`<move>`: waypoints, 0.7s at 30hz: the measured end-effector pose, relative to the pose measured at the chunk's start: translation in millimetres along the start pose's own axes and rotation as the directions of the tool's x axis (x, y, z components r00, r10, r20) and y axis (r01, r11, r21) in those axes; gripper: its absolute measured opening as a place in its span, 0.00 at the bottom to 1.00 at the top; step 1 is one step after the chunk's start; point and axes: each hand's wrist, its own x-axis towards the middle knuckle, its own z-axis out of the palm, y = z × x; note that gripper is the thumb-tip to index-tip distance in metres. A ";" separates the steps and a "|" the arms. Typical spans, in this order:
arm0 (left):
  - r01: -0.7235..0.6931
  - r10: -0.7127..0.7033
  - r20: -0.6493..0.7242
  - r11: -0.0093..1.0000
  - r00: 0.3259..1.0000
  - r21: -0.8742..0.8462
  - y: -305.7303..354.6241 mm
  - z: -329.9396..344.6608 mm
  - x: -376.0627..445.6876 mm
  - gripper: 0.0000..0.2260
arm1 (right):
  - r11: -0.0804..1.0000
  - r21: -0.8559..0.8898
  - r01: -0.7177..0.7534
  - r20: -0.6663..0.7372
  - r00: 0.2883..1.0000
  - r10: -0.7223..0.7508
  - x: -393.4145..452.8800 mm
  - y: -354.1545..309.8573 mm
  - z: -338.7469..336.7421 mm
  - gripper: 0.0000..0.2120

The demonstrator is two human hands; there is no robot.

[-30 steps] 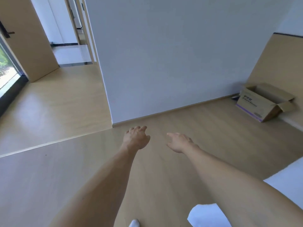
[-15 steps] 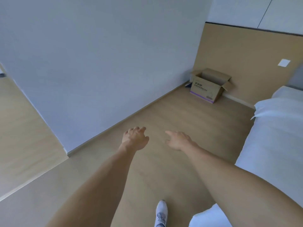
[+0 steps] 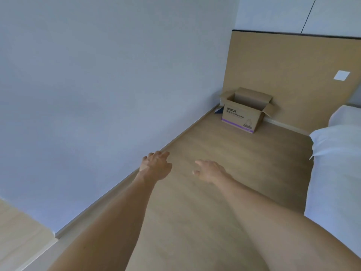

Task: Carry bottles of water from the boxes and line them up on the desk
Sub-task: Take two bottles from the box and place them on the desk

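An open cardboard box (image 3: 242,114) with a purple stripe stands on the wooden floor in the far corner, against a wooden wall panel. Its flaps are up and its inside is hidden from here. No bottles and no desk are in view. My left hand (image 3: 156,166) and my right hand (image 3: 210,170) reach forward over the floor, well short of the box. Both hold nothing, and their fingers are relaxed.
A white wall (image 3: 107,85) runs along the left down to a skirting board. A bed with white sheets (image 3: 336,173) fills the right side. A strip of wooden floor (image 3: 224,153) leads between them to the box. A white switch plate (image 3: 341,75) sits on the panel.
The view has swung right and moved forward: the doorway and window left the frame, and the box now lies ahead and nearer. Both hands stay stretched out, holding nothing.
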 end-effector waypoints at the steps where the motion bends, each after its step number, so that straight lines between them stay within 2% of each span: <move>1: -0.013 0.013 0.007 1.000 1.000 -0.007 5.2 -2.8 15.8 0.22 | 1.000 0.005 -0.001 0.003 1.000 0.001 11.6 5.3 -6.8 0.27; 12: -0.203 0.202 0.051 0.979 0.978 0.005 87.1 -18.1 185.1 0.23 | 0.984 0.073 -0.165 -0.003 0.986 0.166 134.2 86.4 -55.4 0.28; 21: -0.415 0.412 0.082 0.910 0.908 0.025 148.2 -31.1 372.2 0.21 | 0.925 0.099 -0.368 0.014 0.930 0.369 269.5 150.8 -107.5 0.28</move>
